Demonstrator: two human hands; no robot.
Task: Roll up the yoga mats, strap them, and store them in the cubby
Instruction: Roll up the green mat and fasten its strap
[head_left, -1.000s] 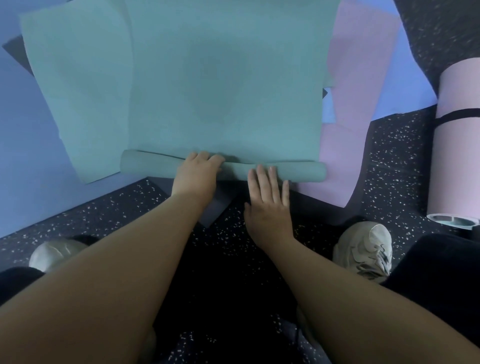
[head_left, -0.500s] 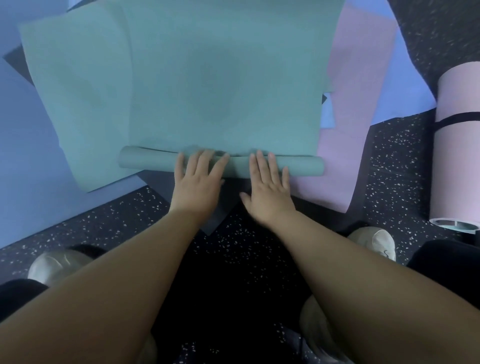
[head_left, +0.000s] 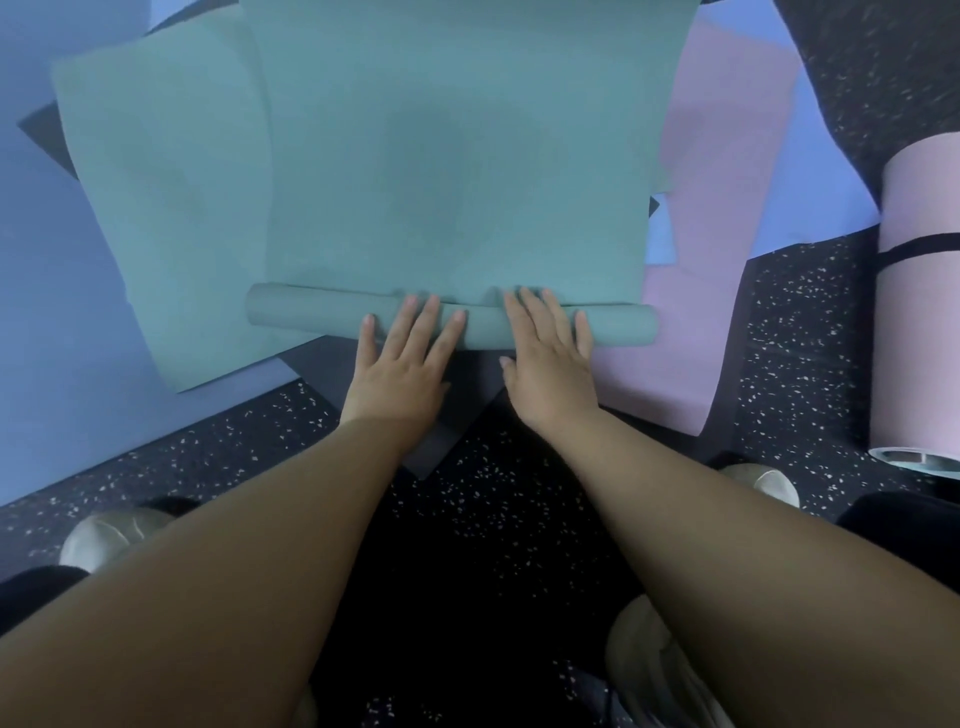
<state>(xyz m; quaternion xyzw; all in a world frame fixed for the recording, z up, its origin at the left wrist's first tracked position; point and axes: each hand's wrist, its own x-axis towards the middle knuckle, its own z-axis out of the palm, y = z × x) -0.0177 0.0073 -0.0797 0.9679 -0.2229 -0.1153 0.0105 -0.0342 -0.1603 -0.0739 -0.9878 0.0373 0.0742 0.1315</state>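
**Rolling the green mat, just begun**

Speckled dark floor (head_left: 800, 332) carries several overlapping mats. Both hands, left hand (head_left: 400, 364) and right hand (head_left: 548, 364), press with straight fingers on the thin roll of the green mat (head_left: 452, 171). Rolling is the step; next, I judge, an even push forward. A pink rolled mat (head_left: 919, 338), already strapped, lies well apart at right.

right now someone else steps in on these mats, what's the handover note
Left hand and right hand: both open, fingers flat on the teal roll.
Teal mat: only its near end is rolled; the rest lies flat over the other spread mats.
Done: pink rolled mat at the right, a black strap round it.
Left: finish rolling, strap, then the other flat mats. No cubby in view.
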